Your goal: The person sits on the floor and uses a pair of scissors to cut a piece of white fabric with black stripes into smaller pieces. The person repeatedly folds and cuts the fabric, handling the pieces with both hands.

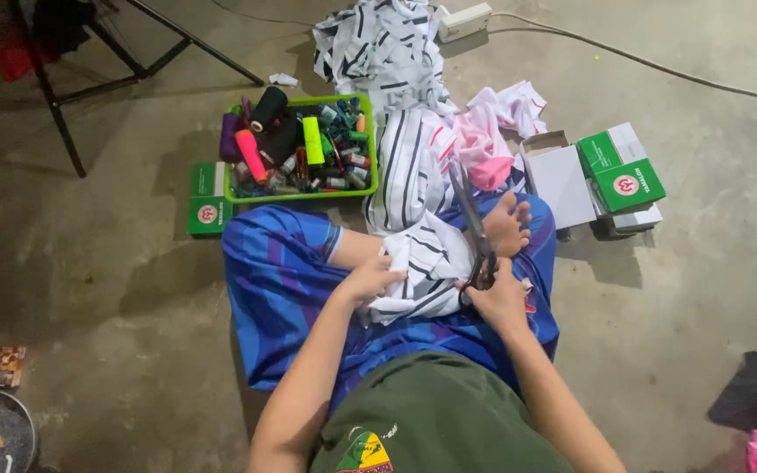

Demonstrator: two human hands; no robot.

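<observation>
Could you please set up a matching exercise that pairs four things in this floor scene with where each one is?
Things:
1. scissors
2. green basket
3. striped cloth
4. green-and-white box

Places:
A. on the floor, right of the legs
B. in the right hand
C. gripped by the left hand
D. ahead of the left knee, full of thread spools

Pairs: 1-B, 2-D, 3-C, 4-A

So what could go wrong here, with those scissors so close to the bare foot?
The scissors in the right hand point toward the bare foot, so a slip might nick a toe. The left hand grips the striped white cloth near the blades, so its fingers could be caught. The bunched cloth may also cut crooked.
</observation>
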